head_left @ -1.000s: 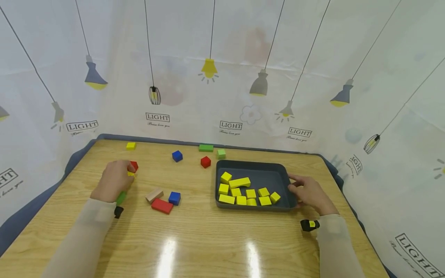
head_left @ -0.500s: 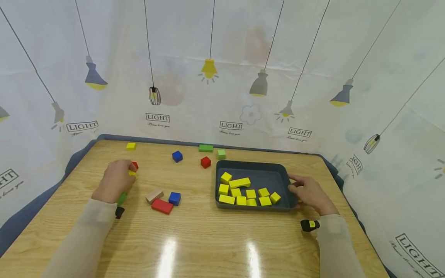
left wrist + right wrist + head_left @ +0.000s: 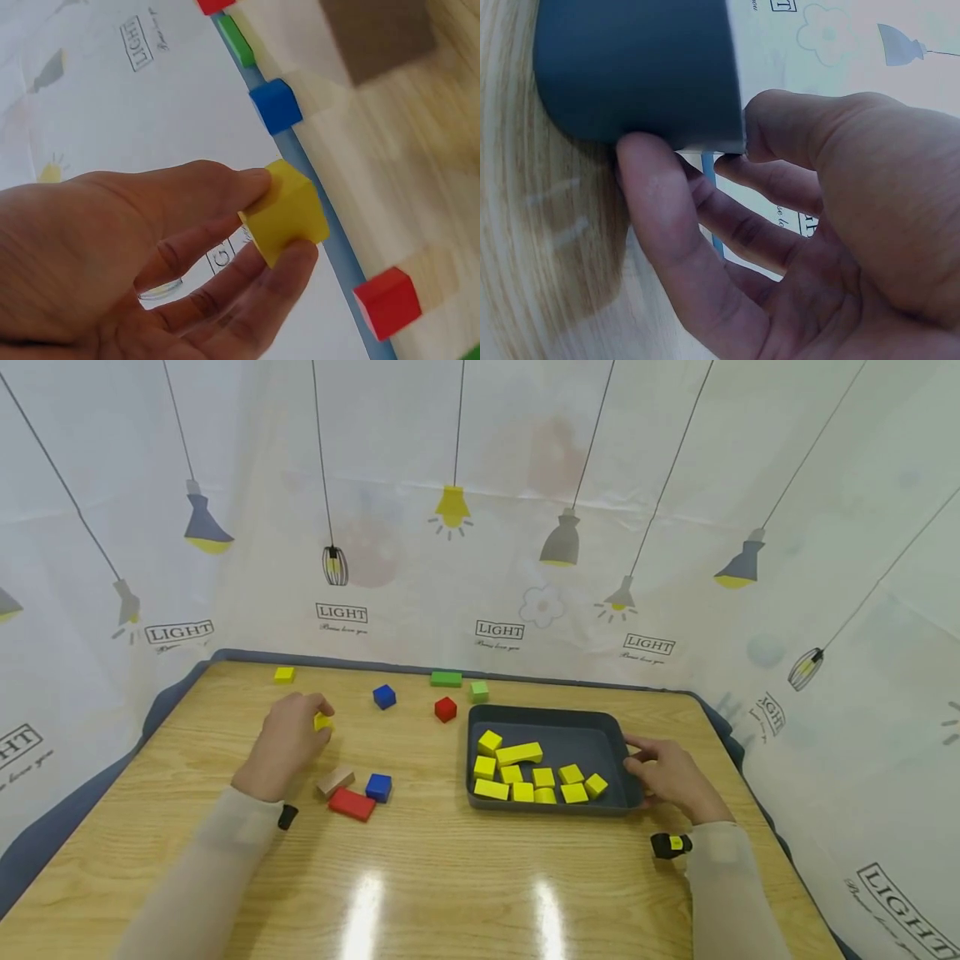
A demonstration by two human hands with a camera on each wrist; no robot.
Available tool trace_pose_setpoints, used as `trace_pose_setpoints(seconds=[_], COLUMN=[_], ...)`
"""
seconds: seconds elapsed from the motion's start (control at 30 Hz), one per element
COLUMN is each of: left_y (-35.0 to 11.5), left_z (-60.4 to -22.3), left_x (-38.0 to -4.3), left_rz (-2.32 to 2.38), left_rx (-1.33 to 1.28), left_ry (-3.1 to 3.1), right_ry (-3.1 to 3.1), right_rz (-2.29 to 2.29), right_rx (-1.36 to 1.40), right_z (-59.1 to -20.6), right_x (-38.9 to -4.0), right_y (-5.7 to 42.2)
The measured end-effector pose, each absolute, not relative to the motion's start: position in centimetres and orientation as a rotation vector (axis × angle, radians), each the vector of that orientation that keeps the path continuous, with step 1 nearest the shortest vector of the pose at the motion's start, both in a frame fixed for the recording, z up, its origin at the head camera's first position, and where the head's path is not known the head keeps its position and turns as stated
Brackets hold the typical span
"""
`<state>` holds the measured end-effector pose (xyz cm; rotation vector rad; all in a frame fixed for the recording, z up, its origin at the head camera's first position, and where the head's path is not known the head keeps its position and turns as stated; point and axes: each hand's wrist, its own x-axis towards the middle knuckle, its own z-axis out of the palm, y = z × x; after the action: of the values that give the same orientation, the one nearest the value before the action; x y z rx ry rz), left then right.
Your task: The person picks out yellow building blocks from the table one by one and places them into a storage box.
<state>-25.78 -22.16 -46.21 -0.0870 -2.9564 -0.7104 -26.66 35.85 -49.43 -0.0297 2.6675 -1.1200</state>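
My left hand (image 3: pixel 285 742) pinches a yellow block (image 3: pixel 289 214) between thumb and fingertips, over the left part of the table. Several yellow blocks, among them a long arched one (image 3: pixel 519 753), lie in a dark grey tray (image 3: pixel 588 720). At the tray's right end, my right hand (image 3: pixel 671 774) grips the wall, thumb at the rim and fingers against the outside. Near the left hand lie a wooden block (image 3: pixel 335 782), a flat red block (image 3: pixel 352 804) and a blue cube (image 3: pixel 378 787).
Toward the back of the table are a yellow block (image 3: pixel 284 675), another blue cube (image 3: pixel 385 697), a red block (image 3: pixel 446 709), a green block (image 3: pixel 446 679) and a light green cube (image 3: pixel 479 692). A printed white curtain (image 3: pixel 405 568) hangs behind the table edge.
My left hand has moved to the right with the yellow block in its fingers. The red and green blocks beside it are now hidden. The right hand and tray stay put.
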Motion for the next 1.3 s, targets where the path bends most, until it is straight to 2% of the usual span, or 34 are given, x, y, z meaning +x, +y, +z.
trace_pose_setpoints(seconds=[0.3, 1.3], left_y=[-18.4, -4.1], left_z=[-45.3, -45.5], left_x=[-25.5, -28.3], left_rz=[-0.809, -0.826], left_rx=[-0.158, -0.532], left_ry=[-2.898, -2.840], right_ry=[2.668, 2.666], right_rz=[-1.118, -1.143], right_rx=[-0.022, -0.025], right_z=[-49.4, -49.8], right_x=[-26.8, -26.8], right_y=[35.9, 36.2])
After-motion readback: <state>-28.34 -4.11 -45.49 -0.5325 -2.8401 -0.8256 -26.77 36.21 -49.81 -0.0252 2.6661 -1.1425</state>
